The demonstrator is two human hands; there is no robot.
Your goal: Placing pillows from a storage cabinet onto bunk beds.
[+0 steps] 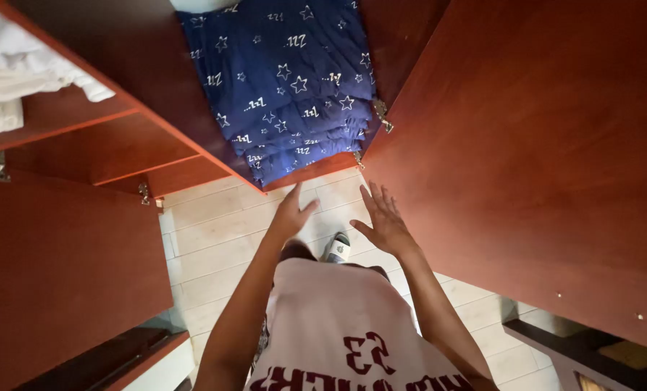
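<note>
Left hand (291, 213) and right hand (383, 221) raised, fingers spread, empty, below folded blue blanket (287, 80)

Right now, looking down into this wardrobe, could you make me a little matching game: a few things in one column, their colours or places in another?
Things:
1. folded fabric
2. cloth pile
3. wardrobe door
4. slipper

Descriptions:
A. white, on the upper left shelf
B. reddish-brown wood, open at right
C. dark blue with white stars
D. on the pale floor tiles, between the hands

Pairs: 1-C, 2-A, 3-B, 4-D
</note>
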